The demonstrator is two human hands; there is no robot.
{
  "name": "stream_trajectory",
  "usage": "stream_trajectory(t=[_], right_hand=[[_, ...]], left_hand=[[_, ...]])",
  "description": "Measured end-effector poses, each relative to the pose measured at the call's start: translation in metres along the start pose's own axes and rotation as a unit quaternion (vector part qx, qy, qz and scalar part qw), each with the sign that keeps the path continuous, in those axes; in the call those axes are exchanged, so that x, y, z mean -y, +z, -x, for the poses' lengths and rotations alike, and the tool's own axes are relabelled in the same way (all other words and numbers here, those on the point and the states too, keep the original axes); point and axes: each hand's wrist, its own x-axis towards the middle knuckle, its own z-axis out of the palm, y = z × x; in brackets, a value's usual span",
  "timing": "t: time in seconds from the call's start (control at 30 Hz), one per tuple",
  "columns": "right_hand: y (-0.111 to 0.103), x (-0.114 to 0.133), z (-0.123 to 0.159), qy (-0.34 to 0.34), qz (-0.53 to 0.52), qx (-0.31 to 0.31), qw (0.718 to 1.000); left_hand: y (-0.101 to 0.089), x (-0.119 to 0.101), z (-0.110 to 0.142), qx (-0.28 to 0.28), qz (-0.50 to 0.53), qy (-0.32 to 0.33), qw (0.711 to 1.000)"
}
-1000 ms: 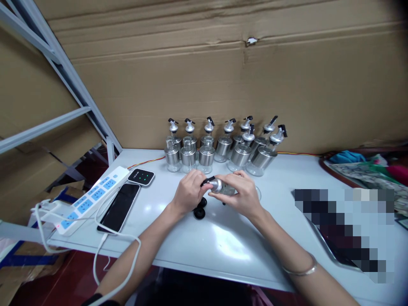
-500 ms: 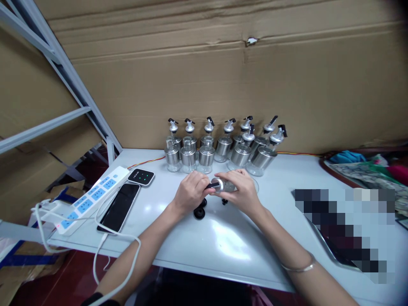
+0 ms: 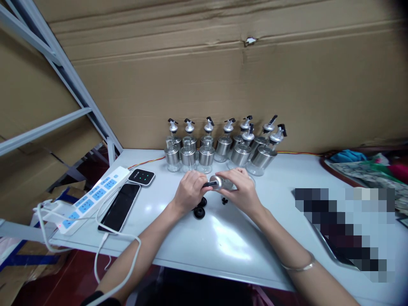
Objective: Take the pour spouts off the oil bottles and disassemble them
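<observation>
A glass oil bottle (image 3: 227, 183) lies tilted over the table in my right hand (image 3: 242, 190), whose fingers wrap round its neck. Its silver pour spout (image 3: 216, 182) points towards my left hand (image 3: 190, 192). Those left fingers pinch the black lever (image 3: 209, 184) of the spout. Below the left hand are black round caps (image 3: 199, 212), and small black parts (image 3: 225, 200) lie under the bottle. Behind my hands stand three bottles without spouts, one being the steel-banded bottle (image 3: 188, 156). Several bottles with spouts, such as the right-hand one (image 3: 263, 158), stand around them.
To the left lie a white power strip (image 3: 92, 199), a black phone (image 3: 123, 207) and a small black-screened device (image 3: 142, 177). A white cable (image 3: 135, 261) crosses my left forearm. A blurred-out flat object (image 3: 344, 233) lies at right. The cardboard wall (image 3: 191, 76) closes off the back.
The spout and bottle neck have shifted very slightly left and up, with my hands still holding the lever and bottle. The standing bottles have not moved.
</observation>
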Motion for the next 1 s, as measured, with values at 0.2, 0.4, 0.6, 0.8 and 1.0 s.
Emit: stream_trajectory(t=[0.2, 0.4, 0.6, 0.8, 1.0], right_hand=[[0.001, -0.003, 0.002, 0.012, 0.018, 0.005, 1.000], [-0.013, -0.023, 0.001, 0.188, 0.023, -0.133, 0.973], [-0.015, -0.048, 0.006, 0.258, -0.025, -0.159, 0.953], [-0.010, -0.063, 0.012, 0.108, 0.178, -0.083, 0.975], [-0.012, -0.062, 0.011, 0.118, 0.177, -0.060, 0.975]], left_hand=[[-0.002, 0.001, 0.001, 0.000, 0.003, -0.041, 0.999], [-0.009, 0.009, 0.000, -0.086, 0.012, -0.135, 0.987], [-0.010, 0.012, 0.001, -0.065, 0.015, -0.106, 0.992], [-0.010, 0.013, 0.001, -0.059, 0.008, -0.108, 0.992], [-0.009, 0.013, 0.000, -0.051, 0.003, -0.105, 0.993]])
